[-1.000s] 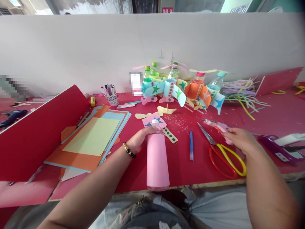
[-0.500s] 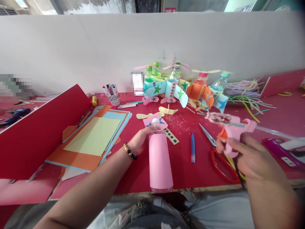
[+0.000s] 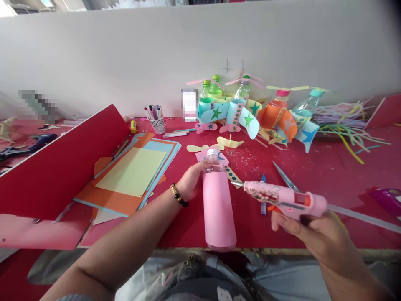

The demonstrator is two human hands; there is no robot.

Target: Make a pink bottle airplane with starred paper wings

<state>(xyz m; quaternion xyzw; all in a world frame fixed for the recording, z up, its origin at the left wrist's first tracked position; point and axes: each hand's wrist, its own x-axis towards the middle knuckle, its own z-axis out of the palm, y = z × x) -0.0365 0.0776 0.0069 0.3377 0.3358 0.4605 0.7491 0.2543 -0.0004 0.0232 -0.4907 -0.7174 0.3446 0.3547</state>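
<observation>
A plastic bottle (image 3: 218,209) wrapped in pink paper, with a white cap, lies or leans at the table's near edge. My left hand (image 3: 193,177) grips it round the neck; the fingertips are partly behind it. In my right hand (image 3: 316,232) is a pink glue gun (image 3: 282,198), its metal nozzle pointing left, a little right of the bottle and apart from it. A clear glue stick (image 3: 360,215) sticks out of its back. Behind the bottle's neck lie a pink paper piece with blue stars (image 3: 222,158) and a dotted yellow strip (image 3: 232,176).
Bottle planes with paper wings (image 3: 250,110) stand at the back. Paper sheets (image 3: 131,171) lie left beside a red board (image 3: 65,167). Scissors (image 3: 283,175) and a blue pen (image 3: 263,209) lie partly under the glue gun. A pen cup (image 3: 157,124) and pipe cleaners (image 3: 347,125) sit farther back.
My right hand has brought the glue gun left and down, with its nozzle now close to the bottle. My left hand keeps its hold on the bottle's neck. The view has shifted slightly.
</observation>
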